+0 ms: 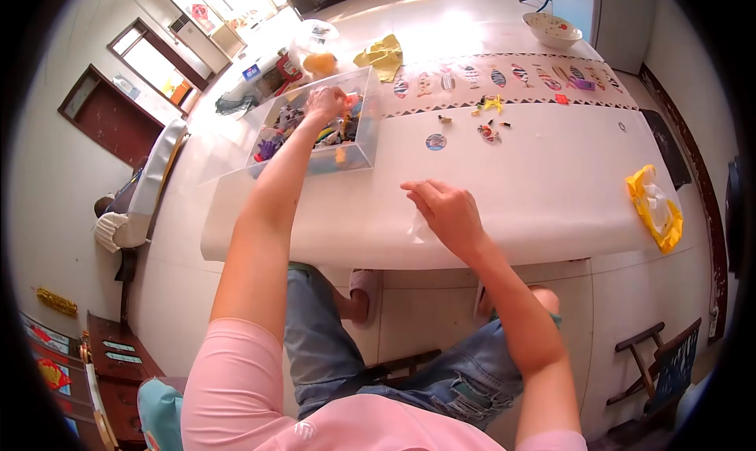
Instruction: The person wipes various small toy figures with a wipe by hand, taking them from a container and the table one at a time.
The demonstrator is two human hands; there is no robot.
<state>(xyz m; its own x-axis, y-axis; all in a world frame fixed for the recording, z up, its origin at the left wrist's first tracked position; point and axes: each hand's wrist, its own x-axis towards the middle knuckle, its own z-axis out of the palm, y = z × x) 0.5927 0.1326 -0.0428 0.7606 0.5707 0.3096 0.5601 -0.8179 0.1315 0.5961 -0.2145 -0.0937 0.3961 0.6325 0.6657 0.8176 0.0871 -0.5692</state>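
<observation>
My left hand (pixel 325 105) reaches into a clear plastic bin (pixel 364 140) full of small mixed toy pieces (pixel 287 124). Its fingers look curled at the bin's right part, beside a reddish piece; what they grip is too small to make out. Over the near part of the white-covered table (pixel 535 183), my right hand (pixel 450 212) holds nothing, its fingers stretched to the left. Beyond it lie a round picture disc (pixel 435 142), a small toy figure (pixel 489 133) with loose bits around it, and a yellow toy piece (pixel 493 103).
Fish-patterned print (pixel 498 77) crosses the table's far part, with a red piece (pixel 561 99) and a purple piece (pixel 583 84) on it. A bowl (pixel 552 31) stands far right, a yellow packet (pixel 655 208) near the right edge. Yellow crumpled wrapping (pixel 381 57) lies behind the bin.
</observation>
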